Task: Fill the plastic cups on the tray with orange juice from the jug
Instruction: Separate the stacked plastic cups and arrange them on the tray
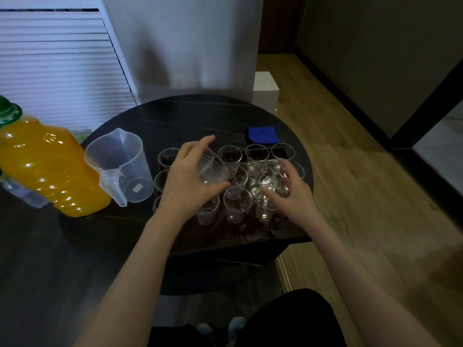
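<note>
**Cups Being Set Out, Jug Empty**

While the left hand [186, 180] grips one clear ribbed plastic cup [213, 169], tilted on its side above the others, the right hand [292, 194] rests with curled fingers on the clear plastic cups [260, 176] crowded at the right of the dark rectangular tray [225, 234]. No cup shows juice. An empty translucent plastic measuring jug [122, 164] stands just left of the tray on the round black table [175, 116]. Farther left stands a large bottle of orange juice with a green cap [47, 166]. Behind the tray lies a folded blue cloth [263, 135].
</note>
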